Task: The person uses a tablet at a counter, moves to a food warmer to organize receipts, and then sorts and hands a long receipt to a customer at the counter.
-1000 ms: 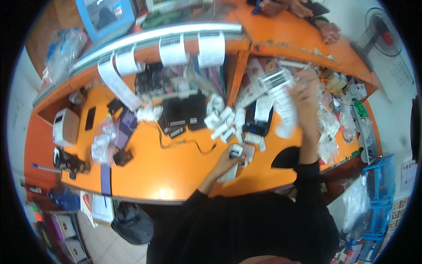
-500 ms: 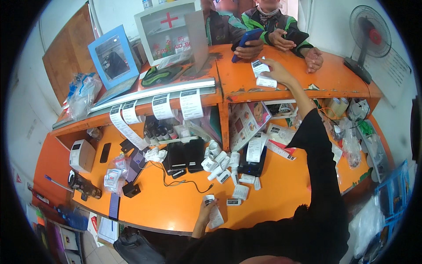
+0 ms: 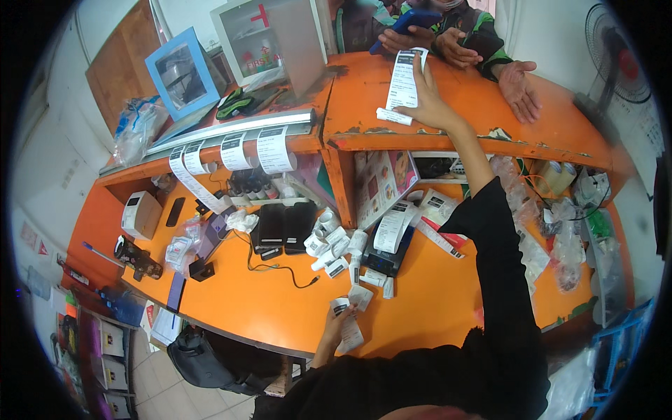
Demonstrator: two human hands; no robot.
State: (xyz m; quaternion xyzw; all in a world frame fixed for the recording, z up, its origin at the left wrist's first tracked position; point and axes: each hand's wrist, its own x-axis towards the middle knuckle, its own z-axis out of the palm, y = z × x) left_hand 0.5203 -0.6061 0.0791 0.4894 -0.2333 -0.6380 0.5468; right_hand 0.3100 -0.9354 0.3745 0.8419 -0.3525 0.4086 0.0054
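Note:
My right hand (image 3: 435, 105) reaches up to the raised orange counter, with its fingers closed on a long printed receipt (image 3: 403, 78). The upper part of that paper lies spread toward two people across the counter, while its lower end stays curled in a roll. Low on the desk, my left hand (image 3: 332, 327) pinches another paper slip (image 3: 350, 334). A loose receipt (image 3: 360, 297) is close beside its fingers. Farther up the desk, a heap of rolled receipts (image 3: 334, 246) sits next to a dark box-shaped device (image 3: 388, 255) with a paper strip on it.
A person's open hand (image 3: 519, 89) rests on the counter to the right. Another person holds a blue phone (image 3: 409, 29). Several receipts (image 3: 274, 150) hang from the shelf edge. Black wallet-like cases (image 3: 283, 225), a cable (image 3: 297, 283) and a patterned tumbler (image 3: 136, 259) occupy the desk.
The receipt in my right hand now lies flatter and longer on the counter. My left hand has come up against a loose receipt. The person's hand at right has opened outward; the view has shifted.

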